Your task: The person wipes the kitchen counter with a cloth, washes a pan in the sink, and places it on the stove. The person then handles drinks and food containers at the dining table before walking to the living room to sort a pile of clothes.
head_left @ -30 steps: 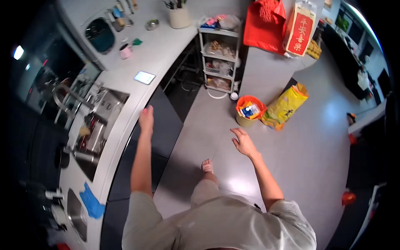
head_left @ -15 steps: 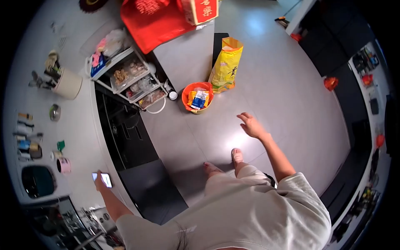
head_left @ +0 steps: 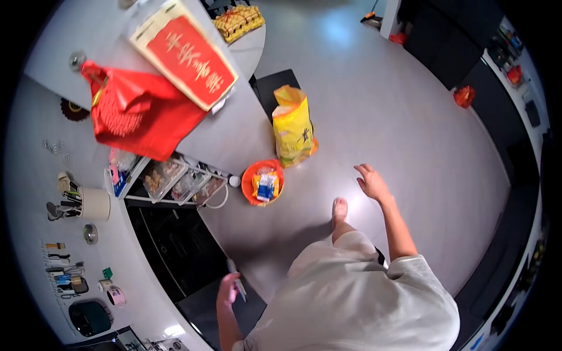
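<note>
My left hand [head_left: 227,289] is closed around a phone [head_left: 239,285], which is seen nearly edge-on beside the dark lower cabinets. To the right, my right hand [head_left: 373,183] hangs in the air above the grey floor, holding nothing, its fingers apart. Nearest to it on the floor stands a tall yellow bag [head_left: 294,131], its top open. Left of that bag sits an orange-lined bin [head_left: 247,186] with a blue and yellow packet [head_left: 266,188] lying in it.
A white tiered trolley [head_left: 175,202] stands by the counter. On the grey island [head_left: 225,131] lie a red bag [head_left: 149,117] and a red and cream box [head_left: 190,55]. The left counter [head_left: 126,251] bears a utensil holder [head_left: 95,203] and a pink mug [head_left: 116,297].
My left hand has brought the phone off the counter, rightward to beside my body, and the phone has turned edge-on. The view has shifted forward, nearer the island. My right hand stays raised.
</note>
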{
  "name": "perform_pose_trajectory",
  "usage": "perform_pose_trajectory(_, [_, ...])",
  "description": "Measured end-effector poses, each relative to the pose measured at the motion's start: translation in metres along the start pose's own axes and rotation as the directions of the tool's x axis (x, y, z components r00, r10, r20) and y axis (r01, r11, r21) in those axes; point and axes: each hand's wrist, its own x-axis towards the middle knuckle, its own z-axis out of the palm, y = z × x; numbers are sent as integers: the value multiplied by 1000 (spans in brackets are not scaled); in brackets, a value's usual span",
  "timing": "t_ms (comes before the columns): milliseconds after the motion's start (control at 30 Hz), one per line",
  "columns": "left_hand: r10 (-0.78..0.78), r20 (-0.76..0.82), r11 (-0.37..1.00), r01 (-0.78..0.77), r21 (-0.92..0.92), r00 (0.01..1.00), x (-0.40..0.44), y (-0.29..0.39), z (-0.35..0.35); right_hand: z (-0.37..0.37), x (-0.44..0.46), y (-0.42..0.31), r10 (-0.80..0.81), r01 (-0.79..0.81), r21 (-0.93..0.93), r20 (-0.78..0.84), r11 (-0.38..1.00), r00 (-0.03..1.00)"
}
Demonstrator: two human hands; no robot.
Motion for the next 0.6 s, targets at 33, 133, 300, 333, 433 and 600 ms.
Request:
perform_pose_trajectory(33, [-99, 217, 993, 81, 91, 971, 15, -2, 26, -10, 22, 17, -1, 1, -2, -6, 1000, 1000])
perform_pose_trajectory(133, [-309, 447, 890, 89, 448, 839, 37, 2, 98, -48, 74, 56, -4, 7, 93, -39, 996, 999])
perform_pose_trajectory(300, [-516, 602, 631, -205, 748, 609, 67, 111, 239, -108, 153, 109, -33, 41, 84, -94, 996, 995])
perform_pose_trajectory(333, [-520, 660, 615, -299, 730, 542, 72, 144, 273, -115, 169, 120, -17, 26, 100, -92, 995, 996])
perform_pose_trajectory(433, [-556, 728, 547, -482, 684, 402, 119, 213, 351, -133, 214, 151, 30, -22, 118, -63, 993, 998])
perform_pose_trajectory(600, [-503, 732, 482, -554, 679, 460, 223, 295, 472, -161, 313, 220, 68, -55, 135, -90, 989, 994])
